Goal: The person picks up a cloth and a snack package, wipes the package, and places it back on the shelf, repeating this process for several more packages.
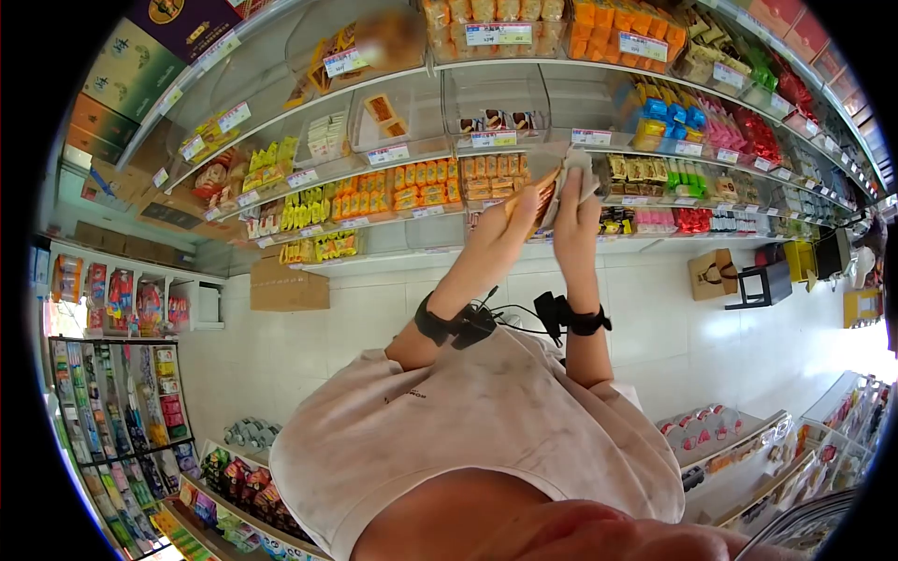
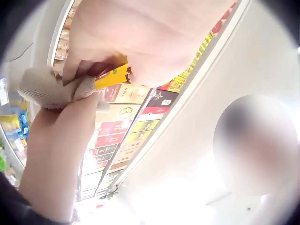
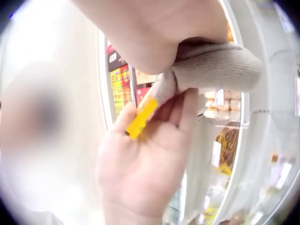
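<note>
In front of the shelves, my left hand (image 1: 496, 229) grips a flat packet (image 1: 543, 204) with orange and brown on its face. Its yellow edge strip (image 3: 143, 118) shows between thumb and fingers in the right wrist view. My right hand (image 1: 573, 210) holds a grey knitted cloth (image 3: 215, 68) against the packet's end. Both hands meet at the packet, and the cloth (image 2: 44, 89) bunches over part of it in the left wrist view. The cloth and fingers hide much of the packet.
Behind the hands rise tiered shelves with clear bins of wrapped snacks, including orange packets (image 1: 421, 182) and chocolate-coloured pieces (image 1: 496, 122). One clear bin holds two orange packets (image 1: 383, 114). A cardboard box (image 1: 288, 284) stands on the floor at left; a dark stool (image 1: 762, 285) is at right.
</note>
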`<state>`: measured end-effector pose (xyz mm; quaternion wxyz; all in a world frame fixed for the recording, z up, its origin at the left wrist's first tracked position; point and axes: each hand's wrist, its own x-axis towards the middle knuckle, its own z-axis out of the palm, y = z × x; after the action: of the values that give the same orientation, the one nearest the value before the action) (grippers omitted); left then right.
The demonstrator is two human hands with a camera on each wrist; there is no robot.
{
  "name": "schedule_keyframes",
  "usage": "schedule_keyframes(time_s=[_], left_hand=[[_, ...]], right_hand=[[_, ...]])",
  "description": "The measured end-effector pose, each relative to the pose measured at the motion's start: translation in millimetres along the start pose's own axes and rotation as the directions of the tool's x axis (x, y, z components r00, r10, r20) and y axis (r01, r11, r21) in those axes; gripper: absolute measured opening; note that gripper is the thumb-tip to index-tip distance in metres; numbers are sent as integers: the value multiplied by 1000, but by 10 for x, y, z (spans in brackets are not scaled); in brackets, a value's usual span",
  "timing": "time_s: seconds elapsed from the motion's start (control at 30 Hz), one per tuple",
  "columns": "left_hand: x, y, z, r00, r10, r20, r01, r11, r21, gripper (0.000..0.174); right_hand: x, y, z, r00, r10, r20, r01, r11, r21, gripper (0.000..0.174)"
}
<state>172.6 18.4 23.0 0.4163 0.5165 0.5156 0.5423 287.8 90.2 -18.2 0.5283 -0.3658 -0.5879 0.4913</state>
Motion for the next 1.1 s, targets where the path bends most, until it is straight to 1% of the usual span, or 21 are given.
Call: schedule_keyframes(time_s=[0.03, 0.07, 0.13, 0.2, 0.23, 0.33, 0.43, 0.5, 0.53, 0.57, 0.63, 0.67, 0.73, 0.77, 0.83, 0.87, 0.9, 0.93, 0.97, 1.03, 1.1], left_hand=[[14, 14, -80, 998, -11, 63, 4, 994, 112, 56], [44, 0, -123, 996, 88, 5, -88, 986, 142, 54], [118, -47, -224, 951, 289, -106, -261, 941, 215, 51], [206, -94, -472, 905, 391, -169, -331, 896, 297, 49], [226, -105, -598, 876, 440, -197, -360, 869, 340, 48], [191, -103, -896, 920, 326, -217, -292, 940, 175, 46], [56, -52, -1125, 965, 226, -132, -218, 973, 74, 46], [23, -23, -1360, 988, 103, -118, -105, 994, -12, 47], [25, -29, -1502, 987, 102, -122, -105, 994, -16, 46], [27, -35, -1645, 987, 101, -126, -104, 994, -21, 47], [48, -105, -1966, 964, 209, -164, -204, 978, 49, 48], [19, -169, -2089, 951, 218, -219, -189, 971, 146, 48], [-40, -293, -2341, 916, 247, -316, -136, 932, 334, 49], [-68, -343, -2441, 891, 261, -372, -141, 937, 319, 49], [-81, -397, -2581, 827, 283, -486, -158, 946, 283, 51], [-105, -393, -2661, 856, 257, -448, -192, 964, 186, 53], [-149, -339, -2741, 882, 237, -408, -220, 972, 88, 55], [-190, -319, -2822, 903, 219, -370, -240, 971, -13, 57], [-219, -370, -2893, 918, 136, -374, -221, 955, -196, 58], [-245, -499, -3023, 939, -11, -343, -184, 828, -530, 62], [-251, -536, -3093, 916, -31, -400, -195, 837, -510, 62]], right_hand=[[20, 11, -3, 996, 81, -21, -79, 992, 97, 35], [35, 13, 27, 986, 163, -33, -154, 968, 197, 35], [5, -17, 156, 992, 129, -14, -119, 949, 292, 29], [-54, -66, 323, 996, 86, 4, -80, 919, 387, 23], [-95, -165, 406, 995, 99, -2, -93, 938, 334, 20], [-97, -192, 591, 998, -29, 61, 14, 971, 239, 22], [-40, -275, 827, 992, 125, -6, -112, 912, 395, 23], [-29, -289, 1040, 983, 180, 40, -179, 880, 440, 25], [-21, -291, 1148, 977, 206, 64, -211, 862, 460, 26], [-28, -287, 1273, 979, 175, 106, -204, 874, 441, 25], [-60, -271, 1542, 973, 119, 195, -191, 895, 403, 24], [-41, -275, 1648, 977, 78, 197, -133, 948, 288, 22], [62, -278, 1841, 977, -7, 212, -5, 999, 53, 18], [129, -204, 1948, 988, 3, 156, -7, 1000, 23, 14], [224, -164, 2211, 986, -151, 68, 156, 984, -81, 14], [248, -161, 2339, 971, -236, 33, 239, 961, -137, 15], [212, -311, 2492, 956, -276, 103, 291, 937, -195, 17], [160, -311, 2648, 942, -262, 211, 301, 936, -182, 22], [107, -305, 2808, 915, -244, 321, 308, 937, -166, 27], [-2, -283, 3162, 829, -272, 488, 371, 922, -115, 39], [-81, -231, 3458, 725, -360, 586, 475, 879, -47, 52]])
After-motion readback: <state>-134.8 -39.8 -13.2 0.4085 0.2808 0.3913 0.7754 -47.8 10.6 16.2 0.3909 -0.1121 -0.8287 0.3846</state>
